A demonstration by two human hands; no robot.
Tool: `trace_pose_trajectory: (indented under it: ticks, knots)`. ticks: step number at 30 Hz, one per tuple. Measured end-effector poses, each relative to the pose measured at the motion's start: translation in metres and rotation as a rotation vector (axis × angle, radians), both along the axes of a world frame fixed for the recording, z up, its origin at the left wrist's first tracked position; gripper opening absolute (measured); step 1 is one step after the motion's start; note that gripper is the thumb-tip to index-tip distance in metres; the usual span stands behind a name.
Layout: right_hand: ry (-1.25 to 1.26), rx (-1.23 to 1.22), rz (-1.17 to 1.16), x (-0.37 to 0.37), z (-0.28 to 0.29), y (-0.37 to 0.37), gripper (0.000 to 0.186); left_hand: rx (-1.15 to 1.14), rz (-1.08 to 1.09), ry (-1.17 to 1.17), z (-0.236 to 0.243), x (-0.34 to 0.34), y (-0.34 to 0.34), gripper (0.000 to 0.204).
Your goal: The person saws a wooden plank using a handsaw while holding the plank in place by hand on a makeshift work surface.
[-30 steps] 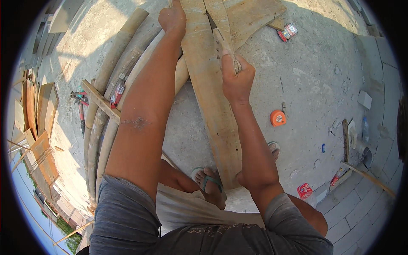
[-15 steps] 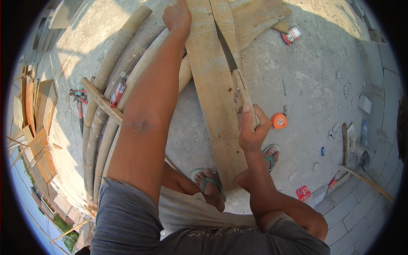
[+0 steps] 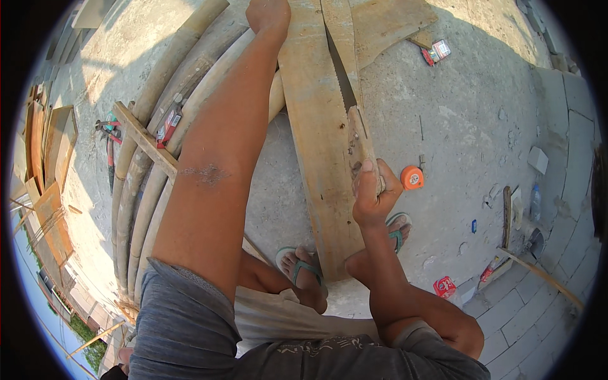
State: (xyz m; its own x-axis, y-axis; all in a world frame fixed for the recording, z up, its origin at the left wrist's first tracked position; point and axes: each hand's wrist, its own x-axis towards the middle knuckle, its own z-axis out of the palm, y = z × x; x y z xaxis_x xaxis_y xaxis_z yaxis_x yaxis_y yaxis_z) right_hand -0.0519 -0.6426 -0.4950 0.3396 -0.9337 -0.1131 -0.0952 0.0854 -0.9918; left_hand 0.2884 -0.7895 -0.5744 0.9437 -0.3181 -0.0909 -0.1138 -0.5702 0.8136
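A handsaw with a worn wooden handle [image 3: 361, 142] and a dark toothed blade [image 3: 339, 69] lies lengthwise along a long wooden plank [image 3: 310, 126]. My right hand [image 3: 376, 193] is closed round the handle's near end, thumb on top. The blade stands in a narrow gap in the plank, which runs on toward the upper edge of the view. At the far left side of the plank is my left hand [image 3: 268, 16], its fingers curled; what they grip, if anything, is hidden. Another wide board [image 3: 386, 25] lies at the far right of the plank.
Curved poles [image 3: 136, 164] lie to the left with a wooden strip [image 3: 144, 138] and a red box [image 3: 169, 128] on them; pliers [image 3: 109, 130] are beyond. An orange tape measure [image 3: 412, 178] sits right of my hand. My sandalled foot [image 3: 303, 269] is beside the plank.
The saw has been drawn slightly toward me with my right hand, and more of its blade shows. My left hand stays by the plank's far left side. The whole view has shifted a little.
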Motion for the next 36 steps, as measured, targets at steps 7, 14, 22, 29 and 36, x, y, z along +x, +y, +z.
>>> trace_pose_trajectory:
  ticks: [7, 14, 22, 29, 36]
  knots:
    - [0.061, -0.184, -0.036, 0.085, -0.026, -0.067, 0.03, -0.065, 0.025, 0.18, 0.01, -0.001, -0.01, 0.08]
    - [-0.119, -0.083, 0.108, 0.125, -0.011, -0.091, 0.026, -0.222, -0.057, 0.25, 0.044, 0.082, -0.01, 0.089]
    - [-0.165, -0.035, 0.123, 0.108, -0.035, -0.097, 0.029, 0.053, -0.114, 0.161, 0.028, -0.029, 0.032, 0.091]
    - [-0.027, 0.087, 0.062, 0.074, 0.022, -0.068, 0.03, 0.068, -0.006, 0.04, 0.018, -0.021, 0.037, 0.084]
    - [0.115, -0.132, -0.009, 0.1, 0.035, -0.086, 0.03, -0.001, -0.039, 0.071, 0.023, -0.032, 0.029, 0.084]
